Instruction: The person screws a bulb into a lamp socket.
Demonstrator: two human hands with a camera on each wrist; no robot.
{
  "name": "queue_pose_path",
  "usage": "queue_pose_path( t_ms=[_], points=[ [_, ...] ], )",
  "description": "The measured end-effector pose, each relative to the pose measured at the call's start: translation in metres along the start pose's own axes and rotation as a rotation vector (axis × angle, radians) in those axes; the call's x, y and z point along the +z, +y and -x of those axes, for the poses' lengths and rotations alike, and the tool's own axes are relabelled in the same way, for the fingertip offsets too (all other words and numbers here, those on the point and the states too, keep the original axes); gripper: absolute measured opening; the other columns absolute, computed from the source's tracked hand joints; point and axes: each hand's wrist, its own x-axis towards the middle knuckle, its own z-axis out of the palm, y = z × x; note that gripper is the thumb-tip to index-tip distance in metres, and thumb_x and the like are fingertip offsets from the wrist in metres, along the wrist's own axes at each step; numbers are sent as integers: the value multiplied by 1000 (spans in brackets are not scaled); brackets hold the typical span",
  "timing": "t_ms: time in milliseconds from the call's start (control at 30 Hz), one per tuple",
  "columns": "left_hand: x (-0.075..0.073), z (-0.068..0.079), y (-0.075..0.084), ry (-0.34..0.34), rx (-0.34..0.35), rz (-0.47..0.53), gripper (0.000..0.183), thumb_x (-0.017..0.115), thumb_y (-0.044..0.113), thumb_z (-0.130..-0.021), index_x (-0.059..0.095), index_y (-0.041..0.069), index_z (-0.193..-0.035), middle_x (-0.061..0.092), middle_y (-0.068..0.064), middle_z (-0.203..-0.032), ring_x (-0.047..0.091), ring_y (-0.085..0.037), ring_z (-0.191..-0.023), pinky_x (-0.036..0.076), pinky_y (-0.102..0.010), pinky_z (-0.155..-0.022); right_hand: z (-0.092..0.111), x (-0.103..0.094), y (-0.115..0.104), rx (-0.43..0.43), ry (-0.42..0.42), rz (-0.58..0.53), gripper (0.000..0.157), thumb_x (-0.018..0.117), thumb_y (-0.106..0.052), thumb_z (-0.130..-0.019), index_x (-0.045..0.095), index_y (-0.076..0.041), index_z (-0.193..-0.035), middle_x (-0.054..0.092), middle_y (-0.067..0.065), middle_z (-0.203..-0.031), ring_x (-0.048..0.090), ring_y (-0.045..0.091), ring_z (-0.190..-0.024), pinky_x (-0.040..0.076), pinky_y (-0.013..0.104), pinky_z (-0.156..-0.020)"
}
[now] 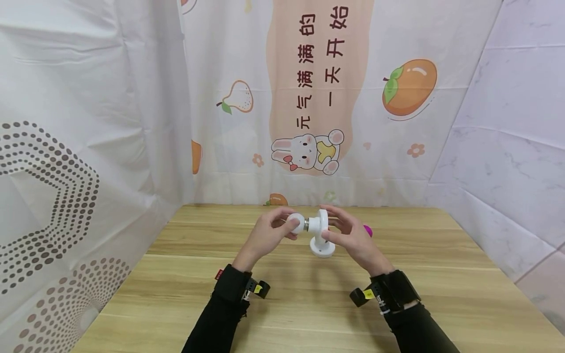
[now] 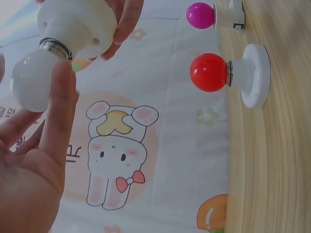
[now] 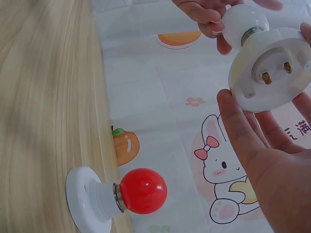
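Above the table, my left hand (image 1: 269,230) holds a white light bulb (image 2: 34,80) between thumb and fingers. My right hand (image 1: 355,238) grips the round white lamp holder (image 3: 269,73) by its rim. The bulb's metal base sits at the mouth of this holder, in line with it. Two brass contacts (image 3: 266,78) show on the holder's underside in the right wrist view. A second white lamp holder (image 2: 260,75) stands on the table with a red bulb (image 2: 209,73) in it; in the head view, the raised holder hides that red bulb.
A magenta bulb (image 2: 200,15) in another white holder (image 2: 231,14) stands on the wooden table (image 1: 309,314), mostly behind my right hand in the head view. Printed curtains (image 1: 238,147) border the table at the back, and sheets hang at both sides.
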Motion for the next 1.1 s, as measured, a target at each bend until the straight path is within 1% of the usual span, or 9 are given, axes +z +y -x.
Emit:
queue_pose_path(
  t_ms=[33, 133, 200, 267, 367, 467, 600, 933, 1100],
  points=[
    [-1, 1, 0, -16, 0, 2, 33, 69, 19, -99, 64, 5, -129, 67, -14, -113, 72, -26, -84, 61, -42, -78, 0, 0, 0, -2, -1, -2, 66, 70, -5, -93, 40, 2, -152, 49, 14, -145, 56, 23, -126, 55, 37, -91],
    [-6, 2, 1, -62, -2, 3, 40, 73, 13, -94, 62, 5, -132, 64, -13, -121, 71, -25, -91, 60, -43, -81, 0, 0, 0, -1, -5, -9, 67, 70, -5, -93, 38, 4, -152, 50, 14, -144, 56, 21, -125, 55, 37, -91],
    [-8, 2, 0, -85, 2, 14, 41, 73, 9, -94, 60, 4, -133, 62, -14, -124, 70, -26, -93, 60, -46, -83, -1, 0, 0, -1, -6, -10, 67, 69, -5, -93, 38, 4, -152, 51, 11, -144, 56, 21, -126, 55, 37, -92],
    [-9, 2, 1, -94, 10, 23, 39, 70, 9, -96, 60, 2, -133, 61, -15, -125, 71, -27, -93, 60, -44, -84, -1, 0, 0, 2, -6, -12, 68, 70, -5, -93, 38, 4, -152, 53, 7, -142, 56, 22, -126, 55, 38, -92],
    [-8, 0, 0, -90, 25, 41, 32, 62, 10, -101, 60, -1, -132, 62, -17, -122, 72, -30, -91, 60, -45, -84, -1, 1, -1, 1, -4, -8, 66, 70, -6, -93, 40, 1, -152, 52, 8, -143, 56, 23, -126, 55, 38, -92],
    [-7, -1, -1, -74, 41, 45, 29, 59, 11, -104, 62, -2, -130, 63, -18, -119, 73, -33, -87, 61, -41, -80, 0, 1, -2, -2, -5, -3, 64, 71, -8, -93, 44, -4, -151, 51, 10, -143, 55, 24, -126, 54, 39, -93],
    [-7, -2, -2, -56, 44, 38, 28, 59, 12, -104, 63, -2, -128, 64, -18, -116, 72, -33, -84, 62, -39, -77, 0, 2, -3, -6, -10, 1, 63, 72, -10, -93, 46, -7, -151, 51, 11, -144, 55, 25, -127, 53, 38, -95],
    [-6, -2, -4, -46, 31, 37, 28, 58, 11, -104, 63, -2, -129, 65, -19, -112, 71, -34, -82, 62, -40, -76, -1, 1, 1, -6, -7, 9, 62, 71, -7, -93, 46, -6, -150, 51, 11, -143, 53, 30, -128, 54, 38, -95],
    [-5, 0, -2, -41, 21, 36, 29, 60, 10, -103, 62, -2, -130, 65, -18, -113, 71, -34, -82, 62, -39, -75, -1, 0, 2, -4, -5, 4, 63, 71, -6, -93, 46, -5, -151, 50, 11, -144, 54, 28, -128, 54, 38, -94]
  ],
)
